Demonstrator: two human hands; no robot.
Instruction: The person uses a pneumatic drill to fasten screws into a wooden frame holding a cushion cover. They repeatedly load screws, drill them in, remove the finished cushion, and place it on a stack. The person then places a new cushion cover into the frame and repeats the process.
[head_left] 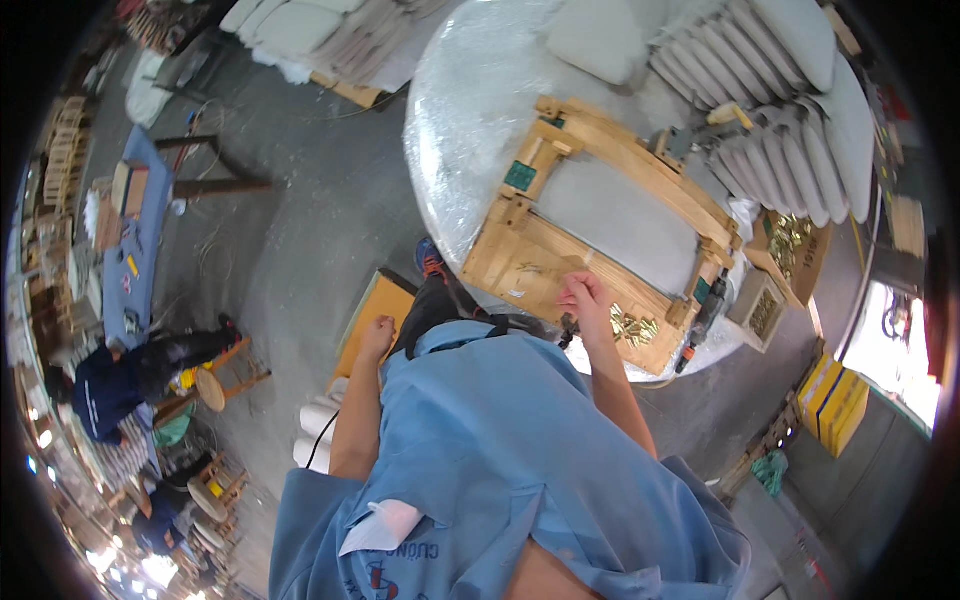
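Observation:
My right hand (pixel 587 295) hovers over the near edge of a wooden jig (pixel 540 262), fingers drawn together. What they pinch, if anything, is too small to make out. Just right of that hand lies a pile of brass-coloured metal fasteners (pixel 635 328) on the jig's board, and a few small metal pieces (pixel 528 267) lie on its left part. A grey-white padded panel (pixel 620 215) sits inside the jig's frame. Down by my left side, my left hand (pixel 378 337) is closed beside an orange-yellow board (pixel 384 310); whatever is in it, if anything, is hidden.
The round table (pixel 440 130) is wrapped in clear film. Stacked padded panels (pixel 790 160) stand at its far right. A power driver (pixel 704 318), a carton of fasteners (pixel 790 245) and a smaller bin (pixel 762 312) are at right. Co-workers (pixel 110 390) sit far left.

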